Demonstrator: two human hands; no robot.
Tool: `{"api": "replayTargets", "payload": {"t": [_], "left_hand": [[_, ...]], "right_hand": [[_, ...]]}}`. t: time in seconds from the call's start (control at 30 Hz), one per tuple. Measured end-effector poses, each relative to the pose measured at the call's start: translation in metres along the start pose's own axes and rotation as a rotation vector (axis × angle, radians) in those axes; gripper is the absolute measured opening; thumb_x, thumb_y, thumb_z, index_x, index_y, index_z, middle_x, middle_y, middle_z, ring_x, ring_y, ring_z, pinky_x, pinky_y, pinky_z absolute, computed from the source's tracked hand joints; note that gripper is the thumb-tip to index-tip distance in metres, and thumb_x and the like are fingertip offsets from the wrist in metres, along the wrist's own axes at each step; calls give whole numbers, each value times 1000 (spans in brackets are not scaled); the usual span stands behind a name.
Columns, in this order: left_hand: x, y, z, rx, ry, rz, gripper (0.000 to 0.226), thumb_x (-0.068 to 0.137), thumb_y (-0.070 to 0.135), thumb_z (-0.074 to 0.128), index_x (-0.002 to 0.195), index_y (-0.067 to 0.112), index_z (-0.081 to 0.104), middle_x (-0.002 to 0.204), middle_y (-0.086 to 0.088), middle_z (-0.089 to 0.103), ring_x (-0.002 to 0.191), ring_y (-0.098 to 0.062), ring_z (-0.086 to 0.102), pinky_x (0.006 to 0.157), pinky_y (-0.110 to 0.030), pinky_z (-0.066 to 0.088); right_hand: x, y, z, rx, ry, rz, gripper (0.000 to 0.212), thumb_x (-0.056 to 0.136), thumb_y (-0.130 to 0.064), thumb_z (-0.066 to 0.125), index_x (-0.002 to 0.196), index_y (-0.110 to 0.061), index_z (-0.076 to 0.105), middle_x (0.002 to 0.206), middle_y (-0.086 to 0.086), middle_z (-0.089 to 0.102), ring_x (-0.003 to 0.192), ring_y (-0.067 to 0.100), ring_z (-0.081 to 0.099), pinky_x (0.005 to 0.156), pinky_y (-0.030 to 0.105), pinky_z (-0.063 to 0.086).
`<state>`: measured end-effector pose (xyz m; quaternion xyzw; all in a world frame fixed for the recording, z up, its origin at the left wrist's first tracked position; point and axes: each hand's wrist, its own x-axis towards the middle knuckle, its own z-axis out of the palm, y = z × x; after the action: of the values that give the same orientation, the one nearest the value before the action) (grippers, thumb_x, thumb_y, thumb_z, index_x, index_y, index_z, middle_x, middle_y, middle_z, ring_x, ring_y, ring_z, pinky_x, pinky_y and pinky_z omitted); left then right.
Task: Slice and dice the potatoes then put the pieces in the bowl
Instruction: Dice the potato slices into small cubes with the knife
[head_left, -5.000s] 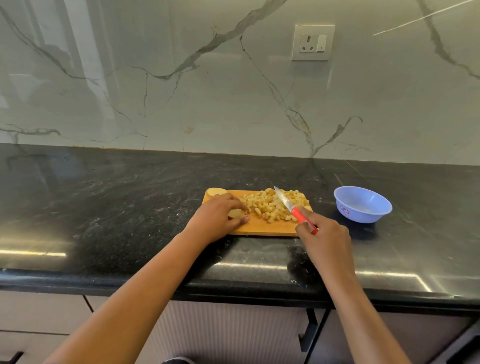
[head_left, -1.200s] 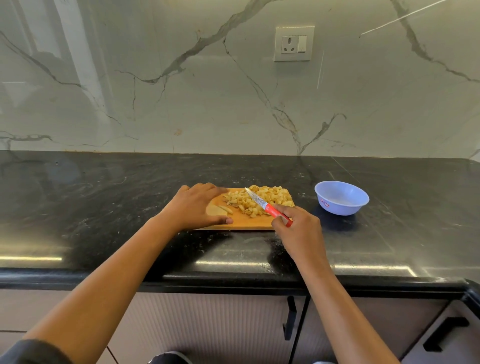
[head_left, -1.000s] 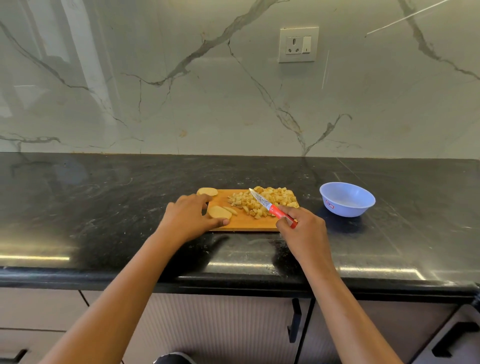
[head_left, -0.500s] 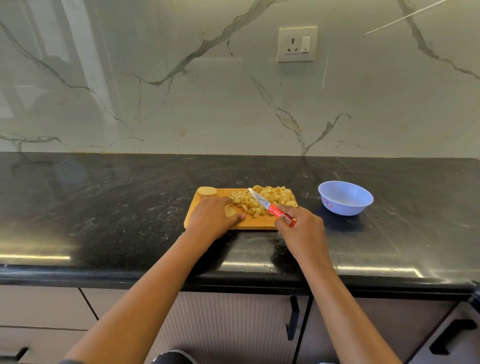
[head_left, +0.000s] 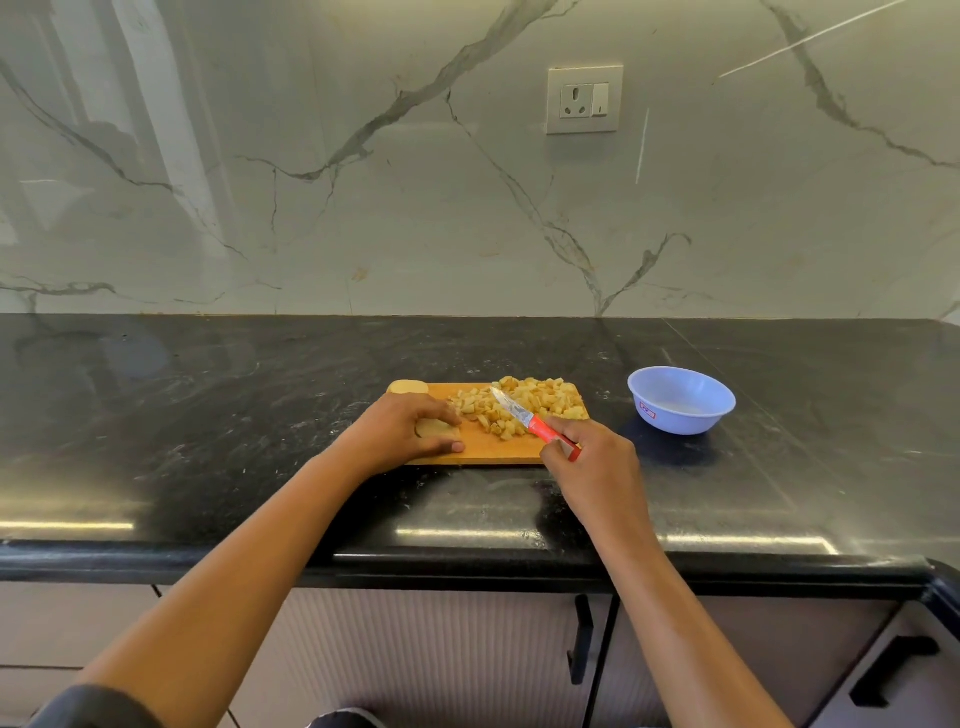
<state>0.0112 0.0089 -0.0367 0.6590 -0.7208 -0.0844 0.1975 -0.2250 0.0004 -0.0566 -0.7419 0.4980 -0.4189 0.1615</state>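
This looks like the dicing step. The left hand (head_left: 408, 434) holds a potato slice (head_left: 435, 429) down on the cutting board (head_left: 493, 453), mid-frame. The right hand (head_left: 592, 460) grips the knife (head_left: 522, 415) above the potato cubes (head_left: 535, 400). Next, cut this slice small. The bowl (head_left: 681, 401) waits at right.

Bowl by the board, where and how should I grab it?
Take the bowl by its near left rim, I'd say, thumb inside, coming from the board side: it stands upright and open, and its walls flare outward, so the rim pinches better than the sides.
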Motion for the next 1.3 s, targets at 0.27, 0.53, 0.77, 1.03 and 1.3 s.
{"api": "replayTargets", "payload": {"t": [0.27,0.53,0.77,1.03,1.3], "left_hand": [[7,5,12,39,94,-4,31,86,46,64,109,26,69,123,7,63,117,-12,53,99,-26,38],[15,11,14,192,163,5,27,89,40,58,105,24,72,111,6,68,106,-11,55,87,-30,49],[14,2,15,297,174,90,33,88,53,55,111,33,68,118,12,65,112,-12,53,94,-31,42],[12,-10,5,284,49,130,39,87,59,51,119,38,61,123,9,62,117,-13,52,108,-34,30],[20,7,6,377,17,167,32,95,44,50,119,30,66,125,14,62,121,-7,51,117,-32,4]], "right_hand": [[-1,-6,3,-93,1,-43,35,90,-20,57,124,-21,63,98,1,67,81,13,58,73,29,50],[0,-6,2,-81,1,-17,35,89,-21,58,124,-21,63,99,0,67,83,12,59,75,31,52],[-1,-3,0,-31,-2,-2,35,88,-18,57,123,-20,64,96,-2,67,76,9,57,66,22,45],[1,-2,0,-13,-4,10,35,90,-20,58,125,-19,62,105,-2,67,78,6,55,62,7,36],[1,-2,-1,9,24,33,34,90,-20,58,123,-19,64,98,-3,67,76,8,55,65,15,40]]}}
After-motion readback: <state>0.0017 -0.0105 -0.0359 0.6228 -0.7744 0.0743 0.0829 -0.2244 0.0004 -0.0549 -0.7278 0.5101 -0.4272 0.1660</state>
